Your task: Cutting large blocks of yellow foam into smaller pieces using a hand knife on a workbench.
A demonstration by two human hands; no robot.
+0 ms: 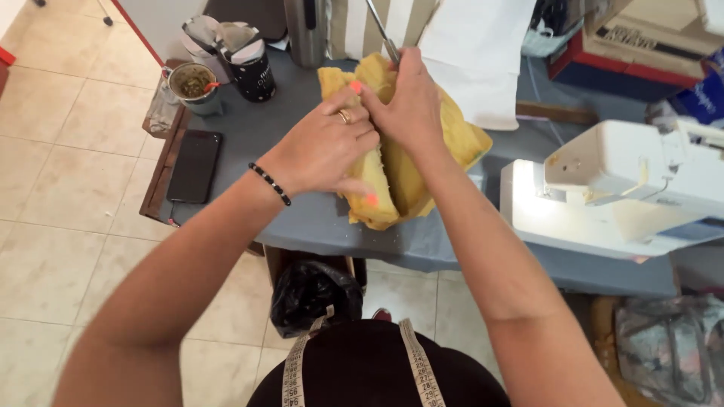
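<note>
A piece of yellow fabric (pixel 460 139) lies bunched on the grey-covered table (pixel 256 128). My left hand (pixel 320 147), with a ring and a beaded bracelet, grips a folded edge of the fabric near its front. My right hand (pixel 411 102) presses on the fabric just beside it and holds a pair of scissors (pixel 381 30), whose metal blades point away from me above the cloth.
A white sewing machine (pixel 618 185) stands at the right with its lamp on. A black phone (pixel 194 166), a cup with a straw (pixel 192 83), a dark mug (pixel 253 71) and a steel flask (pixel 308 30) sit at the left and back. A black bag (pixel 313 294) is under the table.
</note>
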